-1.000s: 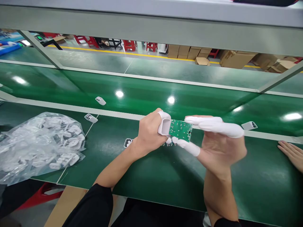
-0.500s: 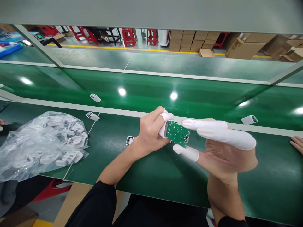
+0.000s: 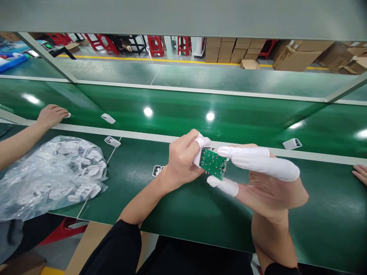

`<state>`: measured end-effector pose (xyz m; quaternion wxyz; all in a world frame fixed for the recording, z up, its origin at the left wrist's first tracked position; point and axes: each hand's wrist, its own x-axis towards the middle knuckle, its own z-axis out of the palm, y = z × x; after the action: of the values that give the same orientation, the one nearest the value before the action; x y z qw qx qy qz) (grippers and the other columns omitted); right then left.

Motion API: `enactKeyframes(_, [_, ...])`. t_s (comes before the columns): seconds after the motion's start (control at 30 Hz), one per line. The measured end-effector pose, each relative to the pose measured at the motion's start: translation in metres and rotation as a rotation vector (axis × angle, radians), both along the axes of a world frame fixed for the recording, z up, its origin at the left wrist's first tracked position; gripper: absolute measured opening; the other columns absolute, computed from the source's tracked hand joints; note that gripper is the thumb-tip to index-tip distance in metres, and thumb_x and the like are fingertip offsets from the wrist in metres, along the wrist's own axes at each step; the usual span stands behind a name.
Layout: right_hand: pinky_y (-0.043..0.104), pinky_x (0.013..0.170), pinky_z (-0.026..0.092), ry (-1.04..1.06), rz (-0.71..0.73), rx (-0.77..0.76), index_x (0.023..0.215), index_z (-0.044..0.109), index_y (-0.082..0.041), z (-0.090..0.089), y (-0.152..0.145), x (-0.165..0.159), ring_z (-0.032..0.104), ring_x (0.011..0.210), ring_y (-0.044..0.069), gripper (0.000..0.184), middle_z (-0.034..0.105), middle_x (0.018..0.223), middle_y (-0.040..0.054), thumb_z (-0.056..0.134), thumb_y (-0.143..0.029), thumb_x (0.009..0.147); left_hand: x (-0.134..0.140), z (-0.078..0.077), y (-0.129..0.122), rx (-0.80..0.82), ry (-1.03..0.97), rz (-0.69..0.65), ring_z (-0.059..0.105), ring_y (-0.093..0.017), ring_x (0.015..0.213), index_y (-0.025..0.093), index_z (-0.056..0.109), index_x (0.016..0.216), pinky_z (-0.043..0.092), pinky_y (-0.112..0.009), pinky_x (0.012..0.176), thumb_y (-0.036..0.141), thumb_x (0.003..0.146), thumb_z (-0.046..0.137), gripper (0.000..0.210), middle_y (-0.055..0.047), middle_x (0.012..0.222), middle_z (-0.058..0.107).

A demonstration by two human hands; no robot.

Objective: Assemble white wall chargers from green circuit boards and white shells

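In the head view, my left hand [image 3: 183, 154] is closed around a small white plastic housing [image 3: 197, 158], with its open end facing right. A green circuit board [image 3: 213, 162] sticks out of that open end, partly inside, its solder side towards me. My right hand [image 3: 266, 175], with white finger cots on the thumb and fingers, has the board's outer part between thumb and fingertips. Behind my left wrist, another white housing [image 3: 157, 170] lies on the bench, partly hidden by the arm.
A clear plastic bag [image 3: 57, 172] of white parts lies at left. On the green belt [image 3: 177, 114] are white housings [image 3: 108, 118] [image 3: 292, 143]; another housing [image 3: 112, 141] sits on the bench. A co-worker's hand [image 3: 53, 114] touches a white piece at left; another person's hand [image 3: 360, 173] is at right.
My right hand has shifted slightly left, and the circuit board sits a little deeper in the housing. Housings on the belt have moved left. A co-worker's arm has reached in over the bag.
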<state>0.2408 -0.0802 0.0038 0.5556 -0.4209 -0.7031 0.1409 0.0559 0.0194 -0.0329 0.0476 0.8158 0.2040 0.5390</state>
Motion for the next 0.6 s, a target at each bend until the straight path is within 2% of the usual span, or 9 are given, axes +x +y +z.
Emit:
enactKeyframes(0.13, [0.041,0.094,0.076,-0.011,0.054,0.046,0.139,0.071,-0.035,-0.003,0.001,0.001,0.084,0.114,0.027,0.064,0.082,0.134,0.0014,0.100,-0.022,0.084,0.001,0.000,0.001,0.027,-0.018,-0.004,0.047,-0.014,0.064,0.022,0.061,0.105,0.035,-0.028,0.056,0.018,0.096,0.068,0.012,0.001,0.080,0.052])
enactKeyframes(0.43, [0.041,0.092,0.076,-0.040,0.072,0.114,0.153,0.064,-0.040,-0.011,0.006,0.003,0.082,0.119,0.028,0.089,0.082,0.136,-0.0009,0.100,-0.009,0.078,0.003,0.000,0.000,0.035,-0.009,0.010,0.041,-0.014,0.062,0.023,0.059,0.101,0.030,-0.030,0.055,0.018,0.095,0.063,0.009,0.001,0.080,0.049])
enactKeyframes(0.6, [0.044,0.090,0.074,-0.092,0.028,0.170,0.155,0.064,-0.035,-0.010,0.010,-0.002,0.083,0.118,0.029,0.088,0.084,0.129,0.0018,0.100,-0.012,0.079,0.006,-0.003,-0.001,0.029,-0.036,-0.011,0.037,-0.014,0.061,0.023,0.055,0.095,0.025,-0.031,0.055,0.026,0.101,0.062,0.010,0.002,0.078,0.044])
